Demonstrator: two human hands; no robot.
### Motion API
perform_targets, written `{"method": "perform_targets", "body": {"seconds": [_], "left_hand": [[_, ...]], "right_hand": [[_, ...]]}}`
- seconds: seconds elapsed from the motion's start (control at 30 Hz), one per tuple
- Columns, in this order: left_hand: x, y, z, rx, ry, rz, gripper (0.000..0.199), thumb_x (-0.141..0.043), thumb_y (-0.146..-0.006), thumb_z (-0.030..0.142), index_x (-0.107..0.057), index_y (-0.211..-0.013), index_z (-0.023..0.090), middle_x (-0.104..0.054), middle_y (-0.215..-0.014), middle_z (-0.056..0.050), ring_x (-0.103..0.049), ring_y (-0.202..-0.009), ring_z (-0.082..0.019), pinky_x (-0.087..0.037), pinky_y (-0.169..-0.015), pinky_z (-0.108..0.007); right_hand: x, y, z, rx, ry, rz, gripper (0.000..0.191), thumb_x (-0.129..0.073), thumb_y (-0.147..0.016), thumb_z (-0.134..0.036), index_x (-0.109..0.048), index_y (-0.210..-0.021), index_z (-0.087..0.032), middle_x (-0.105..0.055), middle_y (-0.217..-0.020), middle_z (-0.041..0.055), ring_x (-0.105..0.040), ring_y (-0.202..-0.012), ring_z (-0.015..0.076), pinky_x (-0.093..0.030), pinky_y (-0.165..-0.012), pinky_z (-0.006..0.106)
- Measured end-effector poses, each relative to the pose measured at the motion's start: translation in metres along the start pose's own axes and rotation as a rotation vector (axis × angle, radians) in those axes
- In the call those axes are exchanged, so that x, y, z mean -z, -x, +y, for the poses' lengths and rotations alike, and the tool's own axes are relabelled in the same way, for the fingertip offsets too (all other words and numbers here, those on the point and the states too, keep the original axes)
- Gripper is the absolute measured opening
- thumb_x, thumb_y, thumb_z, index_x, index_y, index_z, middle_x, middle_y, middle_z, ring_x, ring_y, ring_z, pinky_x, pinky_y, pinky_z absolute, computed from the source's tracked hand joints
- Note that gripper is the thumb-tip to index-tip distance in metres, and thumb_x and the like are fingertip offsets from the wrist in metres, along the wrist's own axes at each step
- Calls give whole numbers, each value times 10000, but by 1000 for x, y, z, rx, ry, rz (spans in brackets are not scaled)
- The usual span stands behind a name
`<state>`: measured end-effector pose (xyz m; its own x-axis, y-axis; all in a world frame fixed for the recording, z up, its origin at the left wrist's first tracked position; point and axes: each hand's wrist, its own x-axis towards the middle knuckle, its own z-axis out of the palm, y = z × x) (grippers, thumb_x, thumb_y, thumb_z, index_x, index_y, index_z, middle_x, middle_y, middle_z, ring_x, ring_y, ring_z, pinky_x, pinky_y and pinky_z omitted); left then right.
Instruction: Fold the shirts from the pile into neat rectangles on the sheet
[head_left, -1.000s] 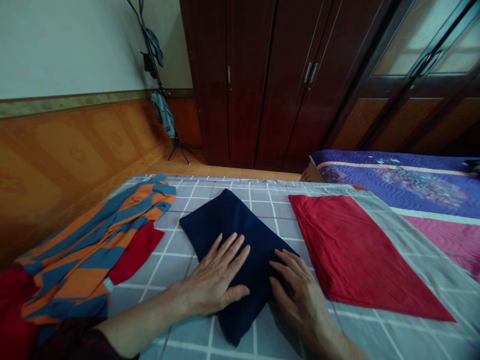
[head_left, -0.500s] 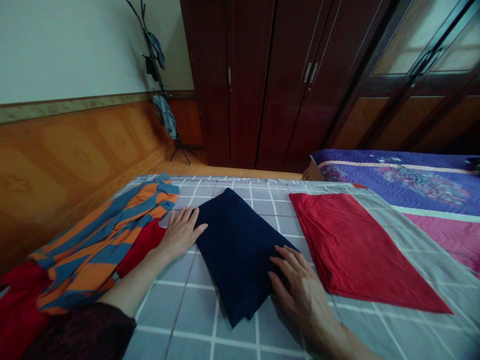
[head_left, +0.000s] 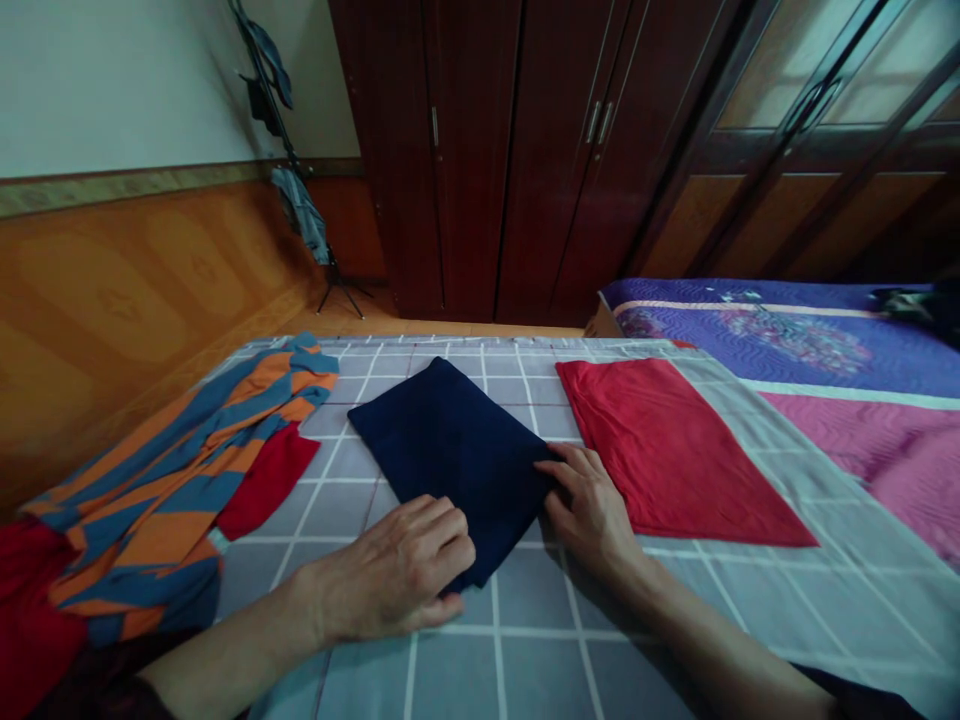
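A folded navy cloth [head_left: 457,440] lies flat at an angle on the grey checked bed sheet [head_left: 525,660]. My left hand [head_left: 409,560] is at its near edge, fingers curled down over the cloth and thumb low beside it. The near-left corner is hidden under that hand. At the right corner of the cloth, my right hand [head_left: 589,500] has its fingers closed around the edge. A flat folded red cloth [head_left: 682,450] lies just to the right of it.
An orange and blue striped garment [head_left: 180,480] lies loosely heaped with red fabric [head_left: 270,485] on the left. Behind the bed stand a dark wardrobe [head_left: 480,160] and a coat rack [head_left: 281,130]. A purple and pink bedspread [head_left: 787,340] spreads at the right.
My left hand has moved from the far-left corner of the navy cloth to its near edge, its fingers now curled. My right hand has shifted slightly to the cloth's right corner. The view has tilted.
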<state>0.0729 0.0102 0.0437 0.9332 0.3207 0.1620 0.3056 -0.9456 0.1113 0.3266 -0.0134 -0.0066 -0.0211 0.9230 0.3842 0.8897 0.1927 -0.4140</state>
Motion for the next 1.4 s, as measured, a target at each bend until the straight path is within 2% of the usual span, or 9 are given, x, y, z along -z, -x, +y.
{"method": "perform_targets", "body": {"seconds": [0.07, 0.17, 0.23, 0.37, 0.43, 0.57, 0.8, 1.17, 1.4], "left_hand": [[-3, 0, -1, -14, 11, 66, 65, -554, -837, 184, -494, -814, 175, -566, -807, -13, -518, -722, -151, -439, -674, -286], [-3, -1, 2, -35, 41, 88, 101, -574, -824, 235, -500, -839, 168, -577, -846, -30, -538, -754, -162, -463, -688, -296], [-3, -2, 6, -57, 18, 61, 167, -604, -806, 271, -518, -900, 162, -585, -934, -59, -555, -822, -190, -488, -723, -322], [-8, -2, 14, -129, -160, 69, 239, -477, -856, 82, -533, -1068, 177, -542, -1216, -115, -544, -1060, -237, -494, -848, -374], [-12, -2, 15, -149, -235, 79, 279, -428, -877, 61, -539, -1106, 176, -472, -1343, -128, -499, -1162, -258, -490, -883, -394], [-19, -3, 16, -149, -336, 99, 288, -409, -904, 77, -554, -1137, 164, -417, -1421, -119, -480, -1208, -264, -501, -876, -387], [-30, -6, 15, -209, -387, 236, 146, -489, -889, 104, -616, -950, 141, -469, -1388, -105, -485, -1216, -247, -445, -971, -390], [-22, 2, 29, -141, -344, 181, 106, -487, -838, 82, -582, -825, 127, -500, -1343, -165, -495, -1209, -291, -459, -946, -410], [-17, 6, 38, -89, -361, 159, 152, -477, -818, 58, -597, -866, 138, -558, -1287, -130, -554, -1135, -264, -499, -863, -369]], "right_hand": [[1, -3, 6, -33, -6, 18, 288, -451, -779, -108, -674, -949, -174, -622, -1100, 92, -541, -1039, 229, -467, -903, 390], [2, -7, 12, -54, -13, 38, 239, -450, -833, -147, -662, -942, -163, -657, -1008, 82, -583, -958, 205, -478, -856, 341], [5, -9, 12, -63, 11, 30, 235, -447, -850, -157, -651, -965, -161, -671, -959, 72, -602, -923, 195, -474, -834, 315], [16, -14, 7, -67, 167, -71, 257, -444, -851, -134, -645, -1006, -164, -680, -942, 71, -612, -903, 197, -456, -781, 288], [21, -16, 3, -46, 265, -140, 280, -465, -815, -104, -648, -1019, -165, -675, -930, 77, -600, -905, 205, -440, -747, 278], [26, -17, 1, -48, 347, -193, 299, -460, -801, -90, -660, -1009, -167, -670, -889, 77, -591, -889, 209, -411, -698, 265], [20, -19, 10, -139, 275, -128, 306, -438, -833, -136, -654, -1042, -193, -698, -946, 62, -630, -868, 179, -404, -678, 237], [15, -18, 22, -186, 221, -64, 315, -428, -825, -134, -660, -1027, -198, -707, -984, 47, -643, -879, 169, -416, -710, 223], [15, -18, 21, -213, 228, -39, 314, -434, -806, -156, -659, -1023, -187, -703, -950, 47, -640, -860, 183, -414, -691, 248]]}}
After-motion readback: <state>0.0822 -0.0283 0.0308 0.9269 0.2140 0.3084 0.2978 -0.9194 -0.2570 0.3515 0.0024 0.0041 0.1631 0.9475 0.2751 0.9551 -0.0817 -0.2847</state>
